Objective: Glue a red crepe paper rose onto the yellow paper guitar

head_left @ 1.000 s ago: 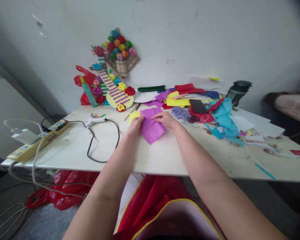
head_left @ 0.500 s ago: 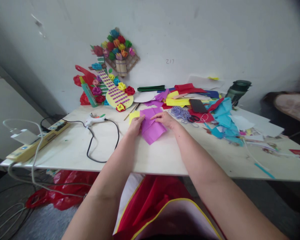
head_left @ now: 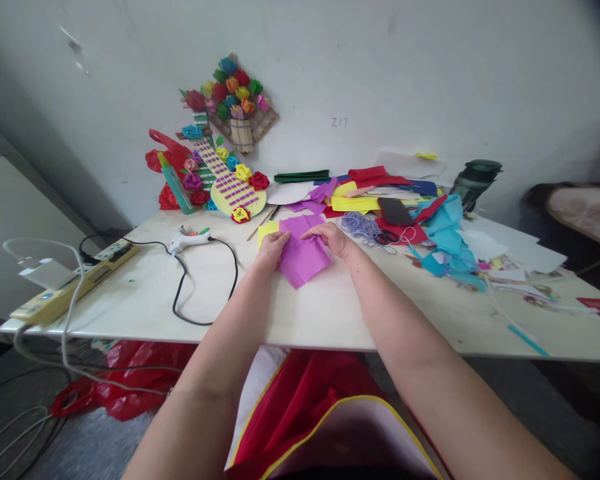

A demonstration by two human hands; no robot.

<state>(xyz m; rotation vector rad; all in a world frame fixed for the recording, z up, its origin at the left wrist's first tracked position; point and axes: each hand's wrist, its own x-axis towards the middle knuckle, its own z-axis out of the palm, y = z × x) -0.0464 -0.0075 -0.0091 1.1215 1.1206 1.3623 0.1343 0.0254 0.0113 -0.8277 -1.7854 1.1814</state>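
Note:
A sheet of purple crepe paper is held between my two hands, over the white table near its middle. My left hand pinches the left edge, thumb on top. At the upper right edge, the fingers of my right hand close on the paper, with the index finger stretched across it. Part of the grip there is hidden. A piece of yellow paper lies by my left fingertips, partly covered. To the right of my right hand are a tangle of lilac yarn and dark-handled scissors.
A glue gun with a looping black cord lies left, near a power strip. Behind stand a green glue bottle and a flower-decorated paper guitar. Coloured paper, a dark phone and a bottle sit at the right.
Both hands stay almost in place on the purple crepe paper. Its lower part has shifted slightly, and the folds near my right fingers look a little different.

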